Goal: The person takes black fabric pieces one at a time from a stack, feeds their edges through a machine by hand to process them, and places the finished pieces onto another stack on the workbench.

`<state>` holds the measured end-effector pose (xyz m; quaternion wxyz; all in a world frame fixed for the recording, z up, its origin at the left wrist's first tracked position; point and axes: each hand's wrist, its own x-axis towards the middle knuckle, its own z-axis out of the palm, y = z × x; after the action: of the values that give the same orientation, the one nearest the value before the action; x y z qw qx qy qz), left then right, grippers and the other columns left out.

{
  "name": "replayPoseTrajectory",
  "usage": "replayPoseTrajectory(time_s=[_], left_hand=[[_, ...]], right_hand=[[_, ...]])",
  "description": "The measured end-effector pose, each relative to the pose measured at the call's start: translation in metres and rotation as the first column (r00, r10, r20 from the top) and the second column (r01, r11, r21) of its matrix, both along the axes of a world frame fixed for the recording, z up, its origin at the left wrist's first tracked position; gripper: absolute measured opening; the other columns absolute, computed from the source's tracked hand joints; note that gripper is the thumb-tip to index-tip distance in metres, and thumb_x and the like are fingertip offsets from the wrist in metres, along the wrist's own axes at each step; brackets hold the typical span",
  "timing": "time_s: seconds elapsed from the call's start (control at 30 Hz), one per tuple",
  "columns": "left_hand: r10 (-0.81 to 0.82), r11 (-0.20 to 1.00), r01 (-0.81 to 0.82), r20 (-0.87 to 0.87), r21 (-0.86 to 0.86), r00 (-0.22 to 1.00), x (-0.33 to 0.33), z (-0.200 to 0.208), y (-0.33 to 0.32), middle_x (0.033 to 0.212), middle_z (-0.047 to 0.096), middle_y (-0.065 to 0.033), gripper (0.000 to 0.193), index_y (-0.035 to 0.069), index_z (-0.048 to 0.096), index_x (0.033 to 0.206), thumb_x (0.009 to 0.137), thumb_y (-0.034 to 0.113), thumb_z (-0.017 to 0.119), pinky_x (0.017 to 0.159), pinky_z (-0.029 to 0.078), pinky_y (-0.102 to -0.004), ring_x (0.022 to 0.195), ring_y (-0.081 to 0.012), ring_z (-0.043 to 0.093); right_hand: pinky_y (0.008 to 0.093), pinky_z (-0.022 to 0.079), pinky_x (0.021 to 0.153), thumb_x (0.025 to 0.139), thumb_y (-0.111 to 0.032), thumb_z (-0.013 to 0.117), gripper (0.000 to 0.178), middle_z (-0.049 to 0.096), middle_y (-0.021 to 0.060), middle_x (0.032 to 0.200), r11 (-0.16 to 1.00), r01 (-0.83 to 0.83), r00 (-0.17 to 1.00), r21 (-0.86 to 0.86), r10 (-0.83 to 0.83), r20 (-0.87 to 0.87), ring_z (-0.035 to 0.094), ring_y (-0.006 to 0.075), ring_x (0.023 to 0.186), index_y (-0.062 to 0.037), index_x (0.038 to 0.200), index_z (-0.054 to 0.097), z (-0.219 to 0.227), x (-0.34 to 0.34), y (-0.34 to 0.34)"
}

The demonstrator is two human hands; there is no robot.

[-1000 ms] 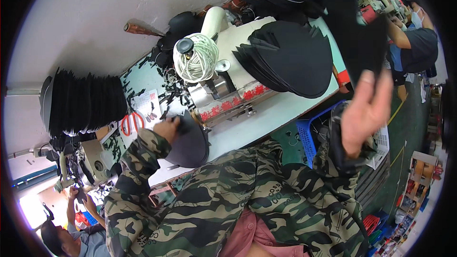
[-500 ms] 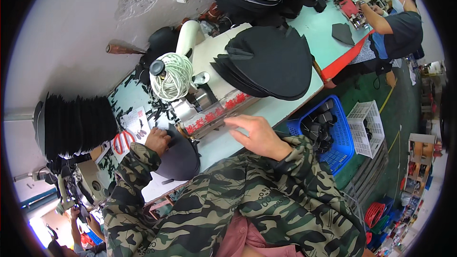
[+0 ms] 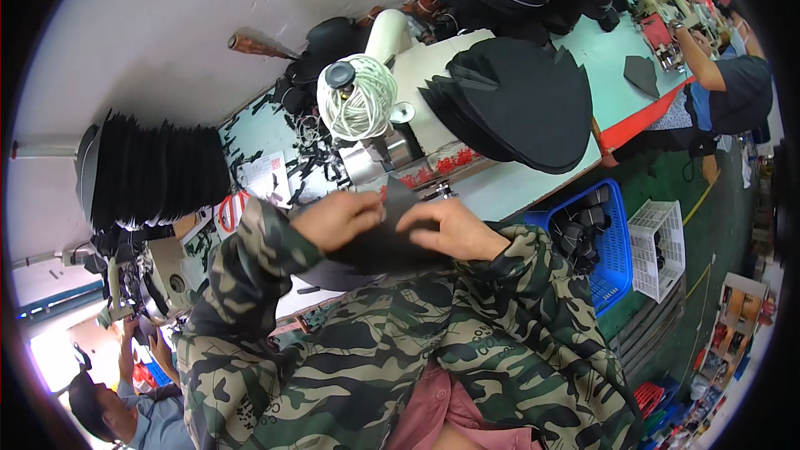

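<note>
A dark, flat, curved piece of black material [image 3: 379,248], smeared by motion, lies between my hands close to my jacket. My left hand [image 3: 340,221] is closed on it, fingers curled over its upper left part. My right hand [image 3: 457,229] reaches to its right side with thumb and fingers apart; whether they touch it is hard to see. Another dark piece [image 3: 333,277] shows partly beneath, on the table. Just beyond my hands stands a cream machine [image 3: 388,37] with a metal head and a coil of white cord [image 3: 362,100].
Fanned black cut pieces [image 3: 525,108] lie on the machine's right side. A long row of black pieces [image 3: 158,171] stands at left, near red-handled scissors [image 3: 231,212]. Black scraps litter the table. A blue basket [image 3: 615,258] and a white crate [image 3: 658,242] stand right. Co-workers sit at both sides.
My left hand has moved right and lifted the black piece from the table toward my right hand. My right hand has shifted slightly, its fingers more curved. The whole view has turned somewhat left.
</note>
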<state>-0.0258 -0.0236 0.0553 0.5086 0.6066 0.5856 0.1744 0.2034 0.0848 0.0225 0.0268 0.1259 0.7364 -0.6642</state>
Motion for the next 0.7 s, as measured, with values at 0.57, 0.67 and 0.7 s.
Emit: replayPoseTrajectory(time_s=[0.57, 0.67, 0.7], left_hand=[[0.6, 0.707, -0.346, 0.262, -0.617, 0.756, -0.072, -0.031, 0.016, 0.057, 0.053, -0.001, 0.018, 0.005, 0.061, 0.089, 0.094, 0.021, 0.054, 0.03, 0.028, -0.0246, 0.033, -0.0099, 0.041], [0.581, 0.721, -0.33, 0.271, -0.609, 0.768, -0.079, -0.042, 0.021, 0.06, 0.055, -0.0025, 0.019, 0.006, 0.062, 0.09, 0.094, 0.023, 0.055, 0.033, 0.033, -0.0258, 0.036, -0.0114, 0.044], [0.581, 0.721, -0.332, 0.271, -0.608, 0.767, -0.081, -0.058, 0.024, 0.06, 0.055, -0.0025, 0.019, 0.006, 0.062, 0.09, 0.094, 0.023, 0.055, 0.033, 0.033, -0.0258, 0.036, -0.0114, 0.044]], right_hand=[[0.0274, 0.05, 0.081, 0.087, 0.004, 0.053, 0.053, 0.058, 0.0109, 0.118, 0.843, 0.349, 0.934, -0.41, -0.35, 0.075, 0.058, 0.0119, 0.093, 0.0052, 0.138, 0.043, -0.013, -0.06, -0.052], [0.0269, 0.051, 0.078, 0.087, 0.005, 0.052, 0.052, 0.06, 0.0088, 0.112, 0.823, 0.393, 0.913, -0.411, -0.403, 0.067, 0.059, 0.0108, 0.088, 0.0044, 0.138, 0.044, -0.017, -0.06, -0.051], [0.0264, 0.051, 0.075, 0.087, 0.005, 0.052, 0.051, 0.061, 0.0075, 0.107, 0.805, 0.426, 0.892, -0.413, -0.449, 0.043, 0.06, 0.0103, 0.085, 0.004, 0.138, 0.044, -0.018, -0.059, -0.05]])
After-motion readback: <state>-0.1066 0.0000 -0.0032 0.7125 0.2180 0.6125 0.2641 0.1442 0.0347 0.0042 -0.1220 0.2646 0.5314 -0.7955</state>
